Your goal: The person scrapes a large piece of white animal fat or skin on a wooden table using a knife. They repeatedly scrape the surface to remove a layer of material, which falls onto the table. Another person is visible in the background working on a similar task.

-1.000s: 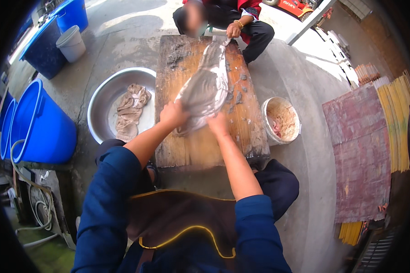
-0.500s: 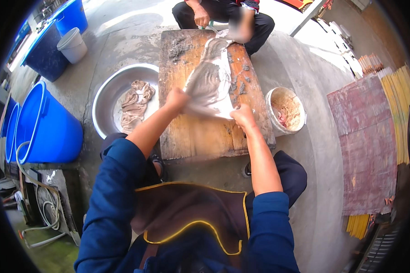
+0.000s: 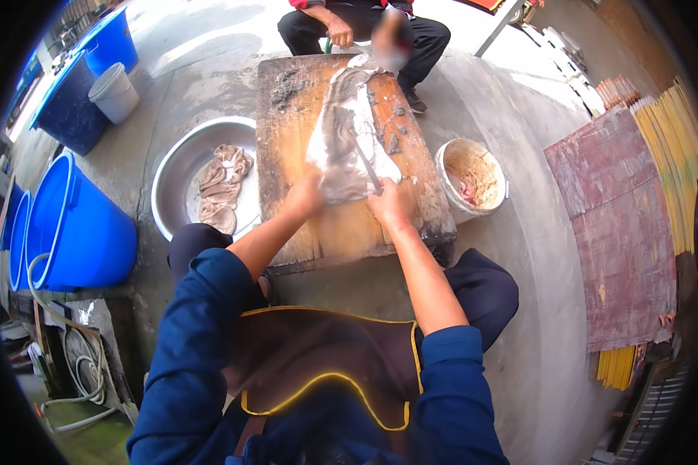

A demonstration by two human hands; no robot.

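A long, limp, grey-and-white sheet that looks like animal hide or tripe [image 3: 339, 147] lies lengthwise on a worn wooden board [image 3: 287, 147]. My left hand [image 3: 306, 194], smeared by motion, appears closed at the near left edge of the sheet. In my right hand [image 3: 389, 201] is a knife [image 3: 367, 169] with a narrow blade. Its blade points away from me and lies over the near part of the sheet. Grey scrapings [image 3: 393, 128] are scattered on the board to the right of the sheet.
Left of the board, a metal basin [image 3: 172, 170] holds wrinkled brownish pieces. On the right stands a white bucket [image 3: 450, 198] with pale scraps. Blue tubs [image 3: 93, 225] stand far left. Across the board sits another person [image 3: 364, 27], one hand near the sheet's far end.
The sheet's near end, held out in both hands before, now lies on the board. A knife shows in my right hand, which has moved left. My view has shifted slightly.
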